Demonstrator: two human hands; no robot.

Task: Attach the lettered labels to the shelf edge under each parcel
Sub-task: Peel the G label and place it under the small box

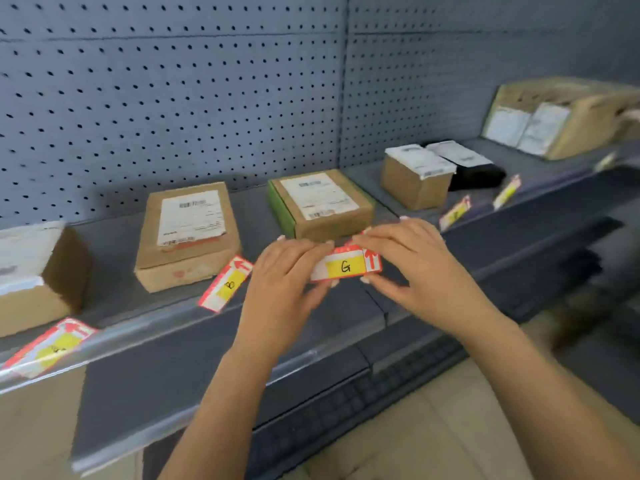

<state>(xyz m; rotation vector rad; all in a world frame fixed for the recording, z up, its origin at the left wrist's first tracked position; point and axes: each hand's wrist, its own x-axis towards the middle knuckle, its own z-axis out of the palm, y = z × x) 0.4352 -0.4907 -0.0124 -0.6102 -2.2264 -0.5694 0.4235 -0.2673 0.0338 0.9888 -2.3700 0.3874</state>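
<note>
A red and white label with a yellow patch marked G is held between both hands above the shelf edge, in front of the green-sided parcel. My left hand pinches its left end and my right hand pinches its right end. A label marked B sits tilted on the shelf edge below the flat brown parcel. Another label sits at the far left under a large box. Two more labels sit at the edge on the right.
A small brown box, a black parcel and a big cardboard box stand further right on the shelf. A grey pegboard wall backs the shelf. A lower dark shelf and beige floor lie below.
</note>
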